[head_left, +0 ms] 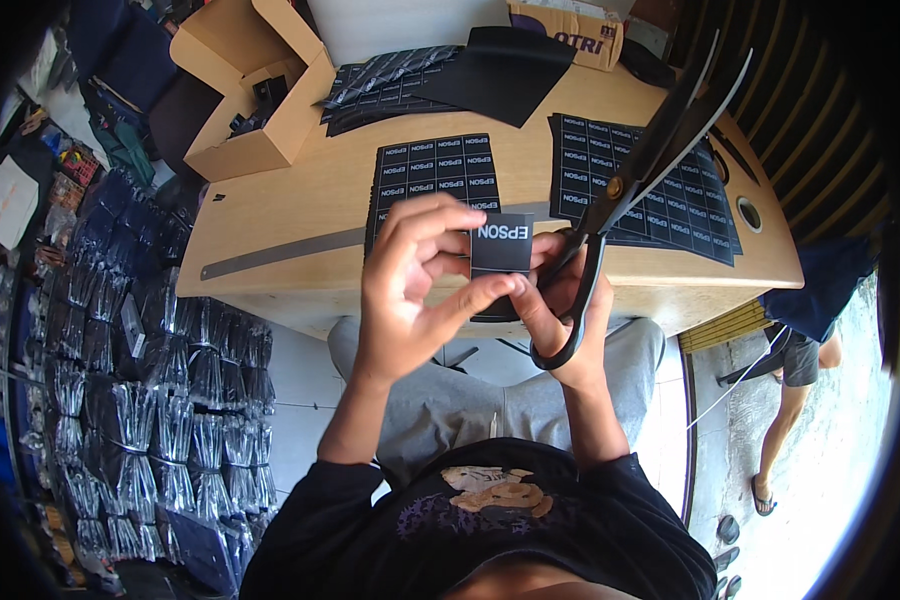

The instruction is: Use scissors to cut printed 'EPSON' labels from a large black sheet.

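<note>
Since we have only the head view to go by, we start at the middle of the frame, where both hands meet over the near edge of the wooden table [270, 215]. We judge the small black label [501, 243] pinched there to be very light and limp, a thin cut piece that bends at a touch and could slip or crease, so it is best held by its edges with the fingertips, much as we see now. Our left hand [415, 290] has thumb and fingers closed on the label's left and lower edge. Our right hand [560, 295] pinches the label's lower right corner while its fingers pass through the loops of the black scissors [630, 175], whose blades stand apart and point to the upper right of the frame (well clear of the label).

As for looks, the label is a small dark rectangle with white lettering, upright between the fingertips. Behind it, flat on the table, lies a black printed sheet [435, 170] of the same labels in rows, with another such sheet [660, 190] at the right. An open cardboard box [260, 100] sits at the upper left.
</note>
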A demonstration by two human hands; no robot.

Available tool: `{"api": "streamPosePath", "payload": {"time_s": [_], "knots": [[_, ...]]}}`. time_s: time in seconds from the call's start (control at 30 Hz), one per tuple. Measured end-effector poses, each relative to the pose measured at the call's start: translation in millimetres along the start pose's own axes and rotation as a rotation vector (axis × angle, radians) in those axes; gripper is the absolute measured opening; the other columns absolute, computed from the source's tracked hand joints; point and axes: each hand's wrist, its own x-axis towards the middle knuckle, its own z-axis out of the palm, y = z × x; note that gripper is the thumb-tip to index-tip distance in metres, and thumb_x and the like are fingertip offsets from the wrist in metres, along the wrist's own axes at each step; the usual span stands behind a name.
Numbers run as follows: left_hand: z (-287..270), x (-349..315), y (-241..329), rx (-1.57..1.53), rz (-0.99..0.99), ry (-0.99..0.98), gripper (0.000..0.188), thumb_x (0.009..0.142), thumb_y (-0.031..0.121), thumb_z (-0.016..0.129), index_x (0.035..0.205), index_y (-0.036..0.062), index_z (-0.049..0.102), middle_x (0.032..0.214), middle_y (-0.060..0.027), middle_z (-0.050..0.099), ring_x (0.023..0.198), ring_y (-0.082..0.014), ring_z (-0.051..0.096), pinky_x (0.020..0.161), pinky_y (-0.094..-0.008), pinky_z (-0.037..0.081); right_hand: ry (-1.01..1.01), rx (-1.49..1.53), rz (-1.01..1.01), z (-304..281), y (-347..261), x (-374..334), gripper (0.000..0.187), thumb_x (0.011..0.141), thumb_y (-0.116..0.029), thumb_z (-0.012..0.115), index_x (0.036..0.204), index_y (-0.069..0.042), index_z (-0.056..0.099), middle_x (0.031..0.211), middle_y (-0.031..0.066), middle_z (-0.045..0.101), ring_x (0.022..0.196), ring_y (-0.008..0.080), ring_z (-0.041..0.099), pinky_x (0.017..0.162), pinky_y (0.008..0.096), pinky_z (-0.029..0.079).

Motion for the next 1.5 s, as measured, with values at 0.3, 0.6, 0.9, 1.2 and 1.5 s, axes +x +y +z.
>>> {"api": "streamPosePath", "payload": {"time_s": [0.3, 0.6, 0.9, 1.2, 1.5], "knots": [[1, -23, 2, 0.078, -0.253, -0.069, 0.015, 0.085, 0.001, 0.061, 0.1, -0.0031, 0.06, 0.096, -0.0065, 0.056, 0.085, -0.0092, 0.056, 0.07, -0.0211, 0.047, -0.091, 0.02, 0.045, -7, 2, -4, 0.027, 0.077, 0.001, 0.067, 0.1, 0.003, 0.052, 0.075, -0.0013, 0.055, 0.055, 0.0005, 0.038, 0.05, 0.0162, 0.031], [-18, -15, 6, 0.047, -0.226, 0.039, 0.031, 0.074, -0.011, 0.068, 0.103, -0.0052, 0.06, 0.1, -0.0081, 0.056, 0.091, -0.014, 0.059, 0.077, -0.0237, 0.052, -0.332, -0.467, 0.171, -54, -2, -37, 0.076, 0.072, -0.067, 0.059, 0.102, 0.003, 0.052, 0.06, 0.003, 0.044, 0.055, 0.0159, 0.047, 0.055, 0.0306, 0.039], [-47, -14, 14, 0.137, -0.306, -0.128, 0.047, 0.069, -0.01, 0.071, 0.114, -0.002, 0.059, 0.1, -0.0082, 0.058, 0.087, -0.0122, 0.061, 0.074, -0.0236, 0.055, -0.751, -0.404, 0.45, -114, -10, -55, 0.078, 0.074, -0.07, 0.054, 0.095, 0.005, 0.056, 0.056, 0.0038, 0.045, 0.048, 0.0186, 0.049, 0.051, 0.0333, 0.039], [-51, -21, 14, 0.099, -0.509, -0.397, 0.056, 0.064, -0.011, 0.074, 0.116, -0.0052, 0.056, 0.095, -0.0063, 0.056, 0.084, -0.0115, 0.059, 0.069, -0.0217, 0.054, -1.017, -0.262, 0.435, -126, -15, -39, 0.071, 0.074, -0.061, 0.063, 0.078, 0.01, 0.06, 0.068, 0.0156, 0.057, 0.051, 0.0237, 0.055, 0.049, 0.033, 0.042], [-43, -21, 6, -0.015, -0.525, -0.545, 0.057, 0.062, -0.006, 0.077, 0.116, -0.0033, 0.058, 0.087, -0.0055, 0.056, 0.075, -0.0095, 0.055, 0.062, -0.0179, 0.052, -1.127, -0.155, 0.423, -131, -11, -31, 0.066, 0.077, -0.056, 0.064, 0.066, 0.009, 0.057, 0.082, 0.0219, 0.061, 0.053, 0.0265, 0.056, 0.049, 0.0345, 0.043]]}}
